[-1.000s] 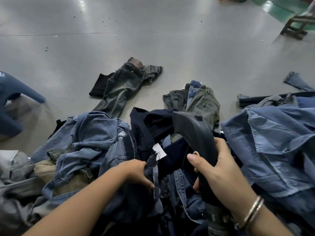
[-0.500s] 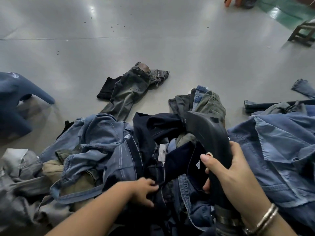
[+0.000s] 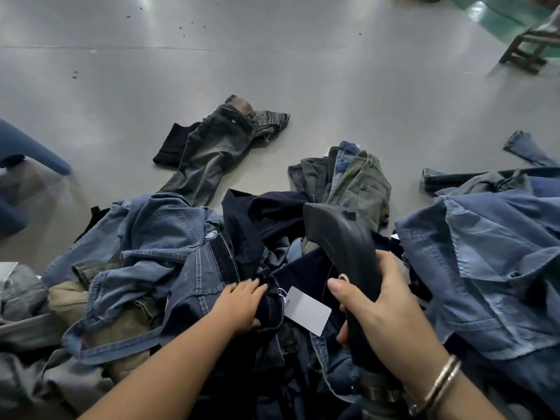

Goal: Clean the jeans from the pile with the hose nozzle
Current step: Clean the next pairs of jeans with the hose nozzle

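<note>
Dark jeans (image 3: 269, 286) under left hand (image 3: 242, 307) | right hand (image 3: 381, 313) grips nozzle (image 3: 342, 237)

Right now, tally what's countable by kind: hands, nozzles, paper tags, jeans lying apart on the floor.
Hands: 2, left hand, right hand
Hose nozzle: 1
White paper tag: 1
Grey-green jeans on the floor: 1
Total: 5
</note>
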